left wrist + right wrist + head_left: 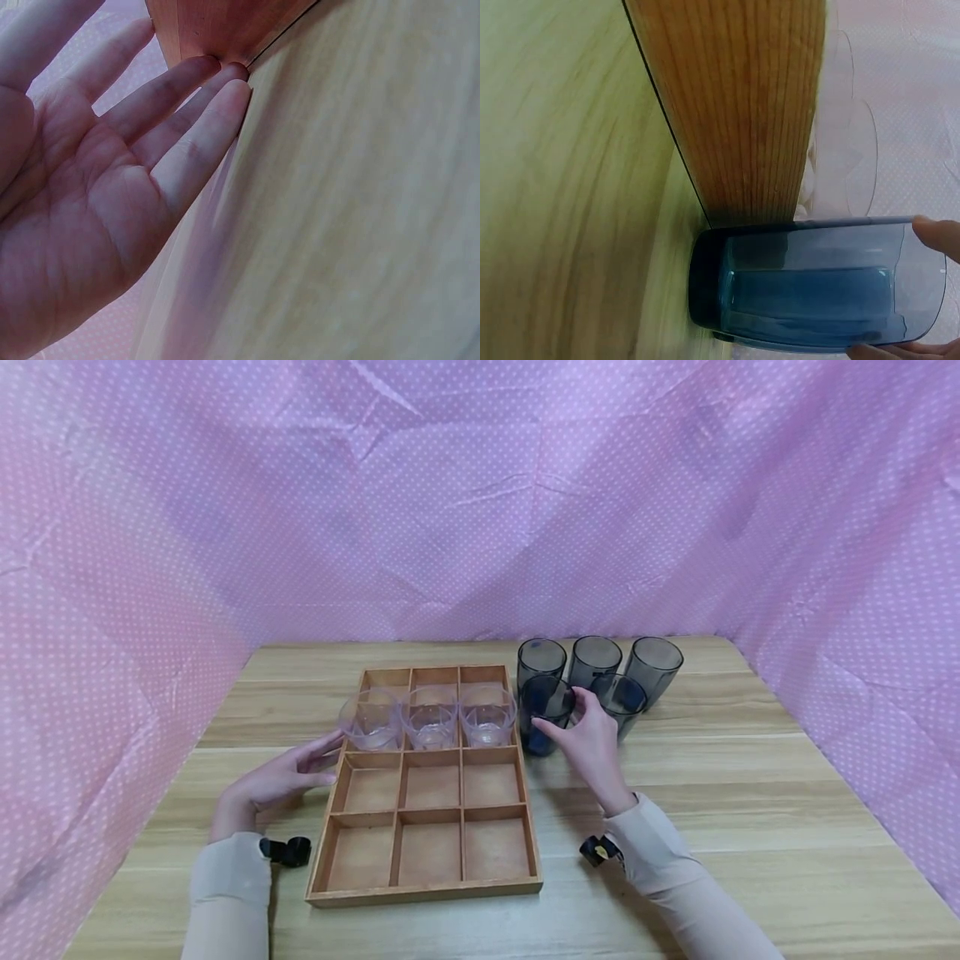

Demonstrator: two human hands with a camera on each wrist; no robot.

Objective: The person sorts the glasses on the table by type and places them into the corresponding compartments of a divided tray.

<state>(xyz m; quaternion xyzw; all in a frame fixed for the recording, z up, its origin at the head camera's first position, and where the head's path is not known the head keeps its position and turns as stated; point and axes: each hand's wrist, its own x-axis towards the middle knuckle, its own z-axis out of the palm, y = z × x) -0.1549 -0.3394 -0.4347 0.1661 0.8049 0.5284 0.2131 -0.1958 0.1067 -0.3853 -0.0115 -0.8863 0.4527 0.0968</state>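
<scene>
My right hand (588, 739) holds a dark tinted glass (546, 706) near its rim, thumb on one side and fingers on the other. That glass (810, 289) stands upright on the table close to the tray's right side. My left hand (281, 777) lies at the left side of a wooden compartment tray (423, 887), its extended fingertips (234, 101) touching the tray's outer wall (225, 30). Three clear cups, left (371, 722), middle (431, 722) and right (487, 720), stand side by side in the far part of the tray.
More dark glasses stand right of the tray: two in the back row, centre (596, 656) and right (656, 664), one behind the held glass (540, 656), another (622, 702) beside my right hand. A pink dotted cloth (480, 527) encloses the wooden table (720, 827).
</scene>
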